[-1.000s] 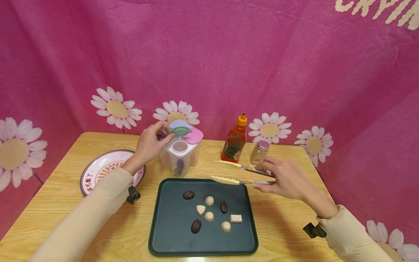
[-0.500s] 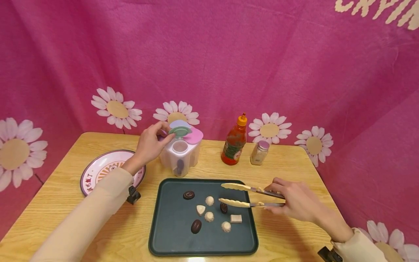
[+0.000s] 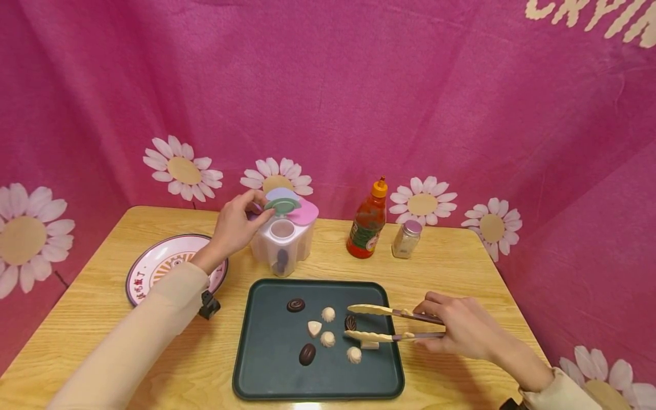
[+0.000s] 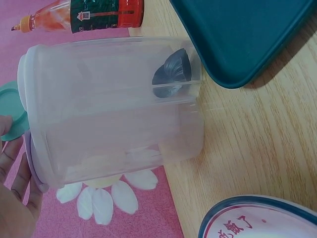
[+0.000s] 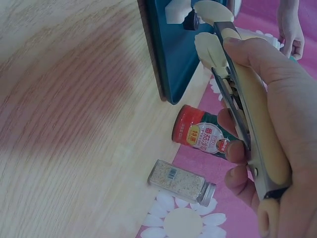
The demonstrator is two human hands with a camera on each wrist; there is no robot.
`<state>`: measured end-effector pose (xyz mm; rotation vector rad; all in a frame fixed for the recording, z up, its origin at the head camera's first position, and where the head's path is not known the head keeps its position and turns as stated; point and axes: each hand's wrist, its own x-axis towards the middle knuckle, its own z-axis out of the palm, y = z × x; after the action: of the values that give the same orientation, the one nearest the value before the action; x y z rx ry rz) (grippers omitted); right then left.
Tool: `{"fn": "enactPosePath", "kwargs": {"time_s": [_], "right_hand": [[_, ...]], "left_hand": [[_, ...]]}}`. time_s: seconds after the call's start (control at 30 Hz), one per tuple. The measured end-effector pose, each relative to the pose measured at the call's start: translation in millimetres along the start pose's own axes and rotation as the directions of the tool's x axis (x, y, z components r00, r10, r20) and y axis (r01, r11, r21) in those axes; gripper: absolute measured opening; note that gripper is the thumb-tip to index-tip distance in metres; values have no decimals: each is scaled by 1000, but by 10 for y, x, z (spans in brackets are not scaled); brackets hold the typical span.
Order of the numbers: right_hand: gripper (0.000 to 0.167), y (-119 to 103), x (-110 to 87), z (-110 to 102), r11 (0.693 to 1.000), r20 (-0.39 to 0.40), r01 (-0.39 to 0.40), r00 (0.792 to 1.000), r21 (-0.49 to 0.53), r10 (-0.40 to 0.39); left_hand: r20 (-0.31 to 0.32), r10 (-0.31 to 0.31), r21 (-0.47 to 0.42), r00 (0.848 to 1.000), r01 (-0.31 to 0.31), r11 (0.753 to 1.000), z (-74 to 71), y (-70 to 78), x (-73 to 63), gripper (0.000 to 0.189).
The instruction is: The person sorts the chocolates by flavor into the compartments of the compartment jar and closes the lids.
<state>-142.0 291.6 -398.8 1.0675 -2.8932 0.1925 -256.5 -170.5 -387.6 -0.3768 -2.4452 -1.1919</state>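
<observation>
My left hand (image 3: 239,221) pinches the raised green lid (image 3: 281,205) of a clear plastic container (image 3: 261,250). In the left wrist view, dark shell-shaped pieces (image 4: 174,72) lie at the container's bottom. My right hand (image 3: 461,327) grips a pair of tongs (image 5: 262,124) with cream scalloped tips. The tongs' arms are spread over the dark green tray (image 3: 271,376), one tip on each side of a dark leaf-patterned chocolate (image 3: 351,323). The near arm partly covers a white rectangular chocolate (image 3: 370,345). Several other chocolates lie around, among them a dark oval one (image 3: 307,354) and a dark swirled one (image 3: 295,305).
A plate (image 3: 134,273) with a dark rim sits at the left, partly behind my left arm. At the back stand a red sauce bottle (image 3: 367,225) with an orange cap and a small spice jar (image 3: 406,240). A pink curtain (image 3: 328,102) hangs behind the table.
My right hand has brought the tongs from near the jar toward me and down over the tray, around the leaf-patterned chocolate. My left hand stays at the green lid.
</observation>
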Motion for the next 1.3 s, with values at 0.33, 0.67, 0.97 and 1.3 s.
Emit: {"fn": "enactPosePath", "kwargs": {"time_s": [0.33,0.67,0.97,1.3], "right_hand": [[35,-1,69,15,1000,29,10,1000,28,-11],[33,62,101,39,998,48,-18,999,62,15],[32,58,131,14,997,71,-34,997,75,29],[31,53,230,-119,998,-34,42,999,56,-41]], "left_hand": [[6,-7,-2,1000,7,1000,-8,10,0,19],[6,3,-2,1000,-3,1000,0,5,7,18],[4,8,2,1000,-8,1000,2,6,5,18],[3,11,6,1000,-11,1000,3,-6,5,18]]}}
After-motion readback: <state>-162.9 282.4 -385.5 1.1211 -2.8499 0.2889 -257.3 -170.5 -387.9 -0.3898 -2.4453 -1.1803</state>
